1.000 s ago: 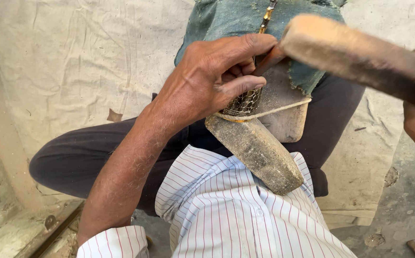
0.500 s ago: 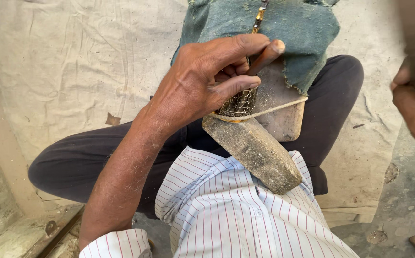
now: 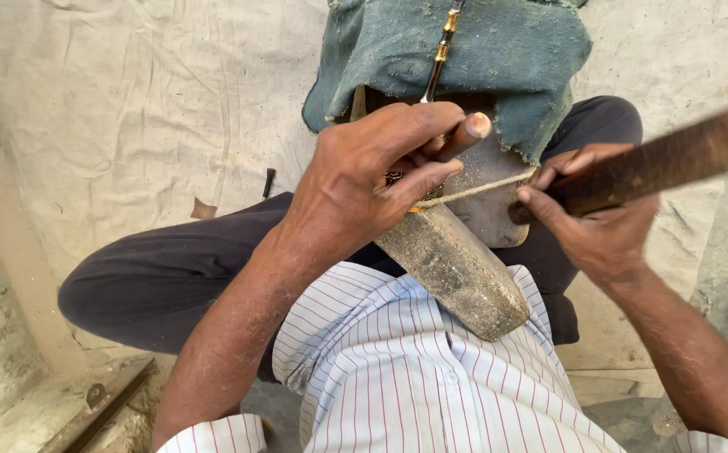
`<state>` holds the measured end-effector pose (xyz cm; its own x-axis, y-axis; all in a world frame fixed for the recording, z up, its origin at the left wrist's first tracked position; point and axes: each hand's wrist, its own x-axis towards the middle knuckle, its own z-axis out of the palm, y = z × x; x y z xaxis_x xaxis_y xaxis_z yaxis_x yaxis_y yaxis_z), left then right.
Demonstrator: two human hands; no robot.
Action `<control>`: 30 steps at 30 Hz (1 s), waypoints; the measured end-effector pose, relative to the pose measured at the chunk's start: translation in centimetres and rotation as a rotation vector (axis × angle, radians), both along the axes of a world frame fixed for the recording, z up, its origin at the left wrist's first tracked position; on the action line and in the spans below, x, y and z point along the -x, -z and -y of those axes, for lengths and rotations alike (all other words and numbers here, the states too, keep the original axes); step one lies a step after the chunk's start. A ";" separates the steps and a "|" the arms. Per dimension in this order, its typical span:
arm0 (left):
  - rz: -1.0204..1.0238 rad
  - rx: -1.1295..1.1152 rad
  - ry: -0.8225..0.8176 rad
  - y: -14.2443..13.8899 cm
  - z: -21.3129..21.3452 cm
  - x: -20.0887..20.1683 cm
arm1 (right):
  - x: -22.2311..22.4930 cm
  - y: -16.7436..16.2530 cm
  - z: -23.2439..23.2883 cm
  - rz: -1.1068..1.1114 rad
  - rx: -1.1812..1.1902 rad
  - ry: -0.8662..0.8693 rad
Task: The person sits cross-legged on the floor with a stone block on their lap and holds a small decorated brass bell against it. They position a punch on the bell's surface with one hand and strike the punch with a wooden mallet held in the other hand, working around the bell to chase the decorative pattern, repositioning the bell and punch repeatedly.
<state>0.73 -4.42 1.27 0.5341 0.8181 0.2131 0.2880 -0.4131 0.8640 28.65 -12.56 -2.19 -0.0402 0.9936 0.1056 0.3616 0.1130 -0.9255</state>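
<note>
The left hand (image 3: 364, 180) presses its curled fingers down on a small, dark woven piece (image 3: 399, 179), mostly hidden beneath them, with the thumb stretched toward the far right. The piece rests at the far end of a rough grey stone block (image 3: 456, 268) that slants across the person's lap, near the centre. A pale cord (image 3: 481, 190) runs from under the fingers to the right. The right hand (image 3: 595, 222) is closed around a dark wooden stick (image 3: 674, 159) that reaches off the right edge. Just beyond the hands, a dusty blue-green cloth (image 3: 481, 59) drapes over something hidden, with a thin dark and gold rod (image 3: 439, 54) lying on it. Pale sheeting (image 3: 129, 109) covers the ground around the person's dark trousers (image 3: 171, 277) and striped shirt (image 3: 397, 377).
</note>
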 end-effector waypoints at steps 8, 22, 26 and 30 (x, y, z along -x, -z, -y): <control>-0.138 -0.030 -0.046 -0.1 0.9 -1.3 | -6.4 -4.1 3.5 0.197 0.436 0.074; -0.196 -0.151 0.033 0.0 1.5 -1.8 | -13.0 -0.6 8.0 0.877 0.281 -0.108; -0.149 -0.152 -0.011 -0.4 1.6 -2.1 | -14.5 1.6 6.9 0.540 0.711 0.099; -0.323 -0.167 -0.010 -0.7 1.8 -2.8 | -13.8 1.8 6.4 0.704 0.566 -0.063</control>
